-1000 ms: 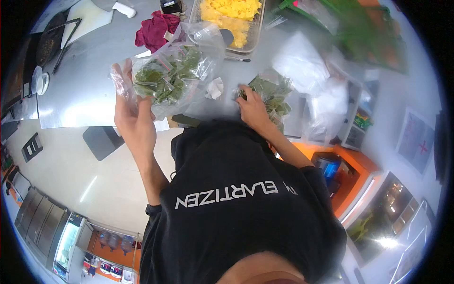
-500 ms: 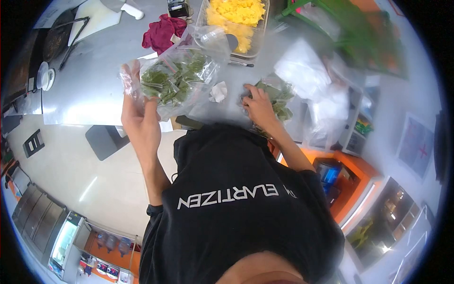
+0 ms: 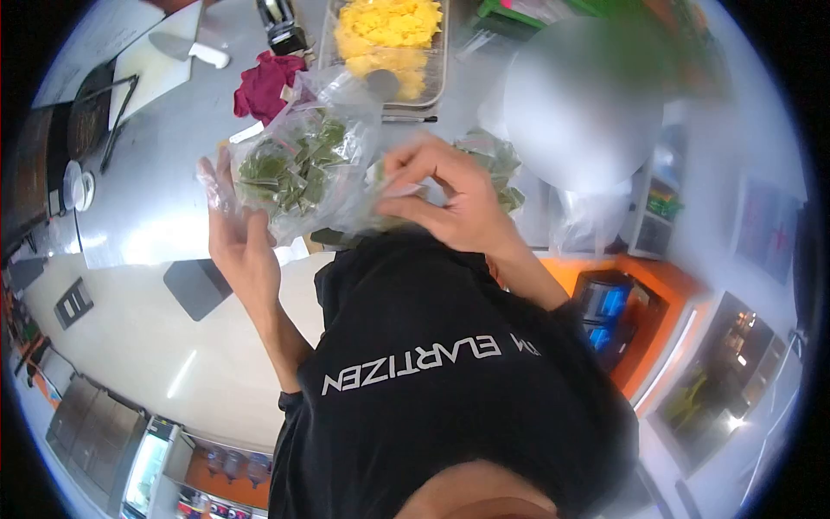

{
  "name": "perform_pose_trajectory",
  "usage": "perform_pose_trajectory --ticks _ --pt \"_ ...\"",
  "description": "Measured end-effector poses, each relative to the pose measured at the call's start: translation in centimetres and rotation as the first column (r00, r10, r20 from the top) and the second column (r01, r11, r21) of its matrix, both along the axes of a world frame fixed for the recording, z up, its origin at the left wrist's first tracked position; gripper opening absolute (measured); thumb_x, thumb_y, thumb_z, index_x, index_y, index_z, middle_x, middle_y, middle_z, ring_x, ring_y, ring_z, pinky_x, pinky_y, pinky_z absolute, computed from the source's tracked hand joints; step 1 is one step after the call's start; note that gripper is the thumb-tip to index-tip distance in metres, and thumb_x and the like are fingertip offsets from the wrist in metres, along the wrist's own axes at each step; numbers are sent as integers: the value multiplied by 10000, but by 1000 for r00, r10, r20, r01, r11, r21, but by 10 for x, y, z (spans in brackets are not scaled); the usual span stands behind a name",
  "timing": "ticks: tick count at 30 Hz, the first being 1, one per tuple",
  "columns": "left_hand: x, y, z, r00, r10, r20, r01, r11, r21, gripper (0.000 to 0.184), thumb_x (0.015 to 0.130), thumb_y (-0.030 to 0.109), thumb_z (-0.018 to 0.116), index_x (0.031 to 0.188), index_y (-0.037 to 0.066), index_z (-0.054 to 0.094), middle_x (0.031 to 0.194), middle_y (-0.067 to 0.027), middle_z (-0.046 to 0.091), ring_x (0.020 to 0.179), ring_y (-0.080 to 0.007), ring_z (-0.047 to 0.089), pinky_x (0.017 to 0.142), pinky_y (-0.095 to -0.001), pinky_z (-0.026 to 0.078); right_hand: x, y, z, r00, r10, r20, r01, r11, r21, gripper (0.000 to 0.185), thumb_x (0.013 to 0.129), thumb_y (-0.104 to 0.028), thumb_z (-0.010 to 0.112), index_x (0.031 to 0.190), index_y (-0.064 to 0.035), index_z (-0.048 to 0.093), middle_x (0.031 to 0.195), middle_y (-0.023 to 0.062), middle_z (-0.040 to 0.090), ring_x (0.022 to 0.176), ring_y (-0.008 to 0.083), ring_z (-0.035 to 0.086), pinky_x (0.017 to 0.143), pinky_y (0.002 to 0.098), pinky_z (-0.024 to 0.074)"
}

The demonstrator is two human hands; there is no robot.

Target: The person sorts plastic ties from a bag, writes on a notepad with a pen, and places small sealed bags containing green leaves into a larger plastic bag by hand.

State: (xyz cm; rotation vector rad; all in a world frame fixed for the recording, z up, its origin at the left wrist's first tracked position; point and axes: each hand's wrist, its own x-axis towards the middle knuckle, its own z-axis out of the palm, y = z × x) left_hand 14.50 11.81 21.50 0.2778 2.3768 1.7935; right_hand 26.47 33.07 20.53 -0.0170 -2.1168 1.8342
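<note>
My left hand (image 3: 238, 229) grips a clear plastic bag (image 3: 350, 164) at its left side, with thin clear film over some fingers. Cut green leaves (image 3: 298, 169) fill much of the bag. Close to the bag's right side is my right hand (image 3: 450, 195), its thumb and fingers pinched together. Blurred green bits, seemingly leaves, and something whitish show at its fingertips. A pile of green leaves (image 3: 497, 164) lies on the table behind the right hand, partly hidden by it.
Beyond the bag stand a tray of yellow pieces (image 3: 389, 35) and a maroon cloth (image 3: 266, 86). A knife (image 3: 207, 54) rests on a white cutting board (image 3: 151, 73). A pen (image 3: 411, 118) lies below the tray. A blurred white shape (image 3: 579, 104) covers the table's right side.
My right hand has moved left from the leaf pile to the bag's side, its fingers now pinched. My left hand still holds the bag. The whole view has shifted slightly.
</note>
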Motion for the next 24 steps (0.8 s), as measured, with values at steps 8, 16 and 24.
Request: perform_pose_trajectory --ticks 8,16,24 --pt "2 -4 2 999 27 -27 -27 999 21 797 830 -60 503 1597 -6 292 1562 -161 486 639 -11 451 528 -166 338 -53 -22 -17 965 -228 -133 255 934 250 203 873 -75 783 1051 -31 698 1091 114 704 915 216 687 812 318 556" --pt "-4 -2 -1 999 34 8 -34 999 5 790 838 -64 509 1595 -22 286 1556 -168 491 663 -9 468 527 -165 328 69 107 -175 615 -681 398 52 538 841 344 862 -225 785 1127 -32 684 1045 147 707 1026 367 658 921 453 523" --pt "-10 3 -6 999 -22 28 20 998 60 795 834 -54 518 1597 15 306 1549 -156 504 669 -7 459 532 -159 342 72 116 -161 767 -397 503 259 910 324 245 906 -257 736 1021 -41 716 1162 145 689 1080 365 629 960 443 497"
